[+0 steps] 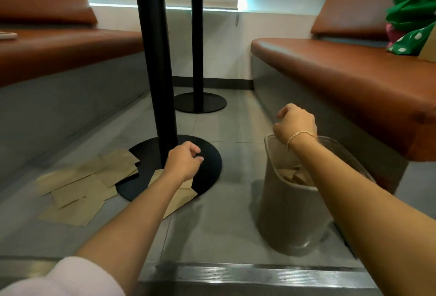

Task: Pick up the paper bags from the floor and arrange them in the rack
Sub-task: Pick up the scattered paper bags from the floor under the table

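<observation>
left hand (pixel 182 161) loosely curled, empty, over black table base (pixel 210 151) | right hand (pixel 295 125) loosely curled, empty, above far rim of grey bin (pixel 290 213) at right | paper bags (pixel 80 189) scattered flat on floor at left, one under left forearm | folded bags inside bin | orange benches both sides

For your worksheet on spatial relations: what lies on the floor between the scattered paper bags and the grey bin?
In the head view, the round black table base lies between the paper bags and the grey bin.
</observation>
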A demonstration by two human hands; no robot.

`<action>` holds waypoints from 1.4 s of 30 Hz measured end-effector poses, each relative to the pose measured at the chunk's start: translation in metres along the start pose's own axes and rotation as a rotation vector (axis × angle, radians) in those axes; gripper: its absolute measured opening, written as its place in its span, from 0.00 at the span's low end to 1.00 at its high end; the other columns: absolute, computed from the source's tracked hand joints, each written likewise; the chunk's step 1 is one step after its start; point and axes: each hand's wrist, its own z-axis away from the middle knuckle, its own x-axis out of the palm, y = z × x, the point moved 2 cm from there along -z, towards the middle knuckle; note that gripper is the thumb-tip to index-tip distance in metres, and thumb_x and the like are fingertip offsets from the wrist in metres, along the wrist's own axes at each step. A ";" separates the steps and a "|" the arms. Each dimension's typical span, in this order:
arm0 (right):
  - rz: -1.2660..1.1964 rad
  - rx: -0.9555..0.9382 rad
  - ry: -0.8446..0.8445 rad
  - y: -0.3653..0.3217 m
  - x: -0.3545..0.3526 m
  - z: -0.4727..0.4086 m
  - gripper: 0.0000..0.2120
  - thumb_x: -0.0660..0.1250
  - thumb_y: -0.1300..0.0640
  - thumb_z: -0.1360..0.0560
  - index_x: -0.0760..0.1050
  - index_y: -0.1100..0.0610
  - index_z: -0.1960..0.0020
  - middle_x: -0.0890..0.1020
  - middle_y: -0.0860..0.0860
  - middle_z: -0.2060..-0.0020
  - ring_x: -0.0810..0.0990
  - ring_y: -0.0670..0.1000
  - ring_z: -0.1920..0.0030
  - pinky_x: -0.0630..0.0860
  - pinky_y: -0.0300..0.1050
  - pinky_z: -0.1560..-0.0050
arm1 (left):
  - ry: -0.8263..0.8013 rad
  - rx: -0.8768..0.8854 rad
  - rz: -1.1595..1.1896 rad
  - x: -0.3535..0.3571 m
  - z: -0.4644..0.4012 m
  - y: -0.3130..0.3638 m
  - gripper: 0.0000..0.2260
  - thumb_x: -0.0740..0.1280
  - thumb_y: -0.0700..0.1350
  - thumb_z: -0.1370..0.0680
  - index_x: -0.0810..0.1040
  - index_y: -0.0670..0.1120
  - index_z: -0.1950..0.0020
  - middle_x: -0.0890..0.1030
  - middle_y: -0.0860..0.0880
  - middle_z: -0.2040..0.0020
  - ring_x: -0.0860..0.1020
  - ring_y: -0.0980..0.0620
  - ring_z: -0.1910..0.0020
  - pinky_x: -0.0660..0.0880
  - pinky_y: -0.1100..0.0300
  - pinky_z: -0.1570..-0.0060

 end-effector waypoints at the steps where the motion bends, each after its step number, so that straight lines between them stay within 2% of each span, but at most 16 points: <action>1: 0.011 -0.039 -0.023 -0.008 0.009 0.004 0.13 0.65 0.59 0.25 0.74 0.55 0.41 0.77 0.57 0.44 0.73 0.59 0.41 0.73 0.56 0.39 | -0.003 -0.031 -0.006 -0.003 -0.002 -0.012 0.10 0.66 0.43 0.22 0.75 0.45 0.41 0.75 0.49 0.47 0.73 0.53 0.49 0.69 0.61 0.50; 4: 0.026 -0.146 -0.121 -0.028 0.040 0.017 0.12 0.64 0.59 0.25 0.75 0.55 0.42 0.77 0.57 0.44 0.73 0.58 0.41 0.72 0.54 0.37 | 0.014 -0.137 0.001 -0.012 -0.009 -0.052 0.07 0.67 0.43 0.23 0.75 0.46 0.46 0.77 0.47 0.46 0.75 0.51 0.49 0.72 0.58 0.49; 8: 0.070 -0.199 -0.310 -0.042 0.094 0.035 0.11 0.63 0.60 0.24 0.76 0.56 0.43 0.79 0.56 0.47 0.76 0.57 0.44 0.75 0.52 0.41 | 0.056 -0.308 -0.022 -0.027 -0.017 -0.104 0.03 0.67 0.42 0.23 0.74 0.46 0.51 0.78 0.43 0.45 0.75 0.47 0.50 0.72 0.56 0.51; 14: 0.155 -0.236 -0.515 -0.035 0.176 0.050 0.10 0.63 0.60 0.24 0.76 0.57 0.44 0.79 0.56 0.47 0.76 0.56 0.44 0.76 0.52 0.43 | 0.064 -0.460 -0.088 -0.027 -0.023 -0.177 0.09 0.68 0.43 0.24 0.75 0.42 0.45 0.77 0.42 0.42 0.74 0.44 0.42 0.70 0.57 0.44; 16: 0.190 -0.253 -0.542 -0.030 0.200 0.051 0.10 0.62 0.59 0.24 0.76 0.57 0.44 0.79 0.56 0.48 0.76 0.56 0.44 0.76 0.51 0.44 | 0.041 -0.489 -0.115 -0.018 -0.027 -0.199 0.11 0.67 0.43 0.23 0.75 0.41 0.42 0.77 0.42 0.41 0.74 0.44 0.40 0.69 0.57 0.44; 20: 0.252 -0.272 -0.576 -0.020 0.247 0.048 0.08 0.61 0.56 0.23 0.75 0.55 0.45 0.78 0.55 0.49 0.75 0.54 0.45 0.76 0.49 0.45 | 0.002 -0.513 -0.169 0.004 -0.040 -0.228 0.22 0.69 0.46 0.25 0.69 0.42 0.34 0.74 0.42 0.37 0.72 0.44 0.39 0.70 0.56 0.44; 24: 0.332 -0.313 -0.620 -0.013 0.285 0.046 0.11 0.61 0.54 0.22 0.74 0.56 0.42 0.76 0.55 0.46 0.73 0.54 0.43 0.74 0.45 0.44 | -0.022 -0.392 -0.333 0.023 -0.052 -0.239 0.34 0.71 0.55 0.28 0.61 0.45 0.27 0.66 0.45 0.30 0.60 0.44 0.29 0.64 0.53 0.34; 27: 0.355 -0.332 -0.642 -0.012 0.311 0.046 0.14 0.61 0.53 0.23 0.71 0.56 0.38 0.73 0.55 0.43 0.70 0.55 0.41 0.70 0.45 0.43 | -0.100 -0.352 -0.519 0.032 -0.059 -0.247 0.40 0.71 0.59 0.29 0.56 0.46 0.25 0.62 0.46 0.26 0.58 0.45 0.27 0.57 0.50 0.30; 29: 0.378 -0.353 -0.642 -0.014 0.329 0.046 0.18 0.62 0.52 0.23 0.68 0.56 0.36 0.72 0.55 0.42 0.68 0.55 0.40 0.69 0.45 0.42 | -0.166 -0.380 -0.631 0.037 -0.063 -0.253 0.39 0.70 0.60 0.29 0.57 0.46 0.25 0.61 0.45 0.26 0.59 0.44 0.27 0.52 0.44 0.28; 32: 0.378 -0.355 -0.646 -0.020 0.349 0.045 0.22 0.63 0.50 0.24 0.65 0.55 0.33 0.69 0.55 0.39 0.66 0.55 0.38 0.69 0.47 0.39 | -0.195 -0.433 -0.676 0.040 -0.068 -0.259 0.38 0.70 0.61 0.30 0.59 0.46 0.27 0.60 0.45 0.27 0.61 0.44 0.28 0.50 0.39 0.29; 39: 0.371 -0.449 -0.605 -0.034 0.380 0.033 0.25 0.63 0.54 0.24 0.60 0.54 0.29 0.66 0.54 0.33 0.64 0.55 0.34 0.67 0.48 0.36 | -0.202 -0.529 -0.718 0.045 -0.081 -0.257 0.39 0.73 0.60 0.32 0.59 0.49 0.28 0.60 0.43 0.29 0.59 0.40 0.28 0.47 0.38 0.29; 42: 0.373 -0.447 -0.725 -0.036 0.390 0.029 0.29 0.59 0.50 0.21 0.51 0.53 0.25 0.60 0.54 0.27 0.60 0.56 0.29 0.60 0.53 0.29 | -0.190 -0.526 -0.725 0.046 -0.084 -0.258 0.38 0.74 0.59 0.33 0.60 0.49 0.30 0.62 0.43 0.31 0.58 0.41 0.29 0.50 0.39 0.28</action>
